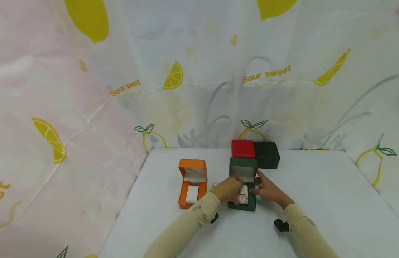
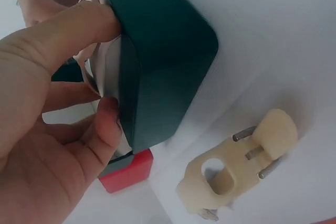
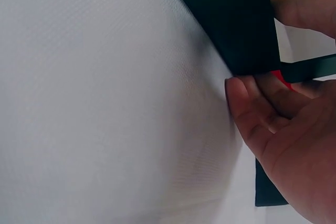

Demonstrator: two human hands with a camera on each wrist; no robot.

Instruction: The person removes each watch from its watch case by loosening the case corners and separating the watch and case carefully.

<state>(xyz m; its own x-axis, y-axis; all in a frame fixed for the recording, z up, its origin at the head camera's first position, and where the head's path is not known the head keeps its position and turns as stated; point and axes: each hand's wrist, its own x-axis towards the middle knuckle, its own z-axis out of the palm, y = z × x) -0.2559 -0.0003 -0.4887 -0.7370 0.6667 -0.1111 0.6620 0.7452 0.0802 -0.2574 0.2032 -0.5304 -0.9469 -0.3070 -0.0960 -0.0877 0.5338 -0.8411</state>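
A wristwatch on a pale cushion lies in an open dark green watch box. My left hand reaches into that box from the left. In the left wrist view its thumb and fingers are curled at the watch and cushion, pinching them; the fingers hide part of the watch. My right hand grips the right side of the green box. In the right wrist view several of its fingers lie against the box's outer wall near the hinge, and another reaches over the rim by the cushion.
An open orange watch box with a white cushion stands to the left. Behind the green box sit a closed red box and a closed black box. A cream piece with metal pins lies left of the green box.
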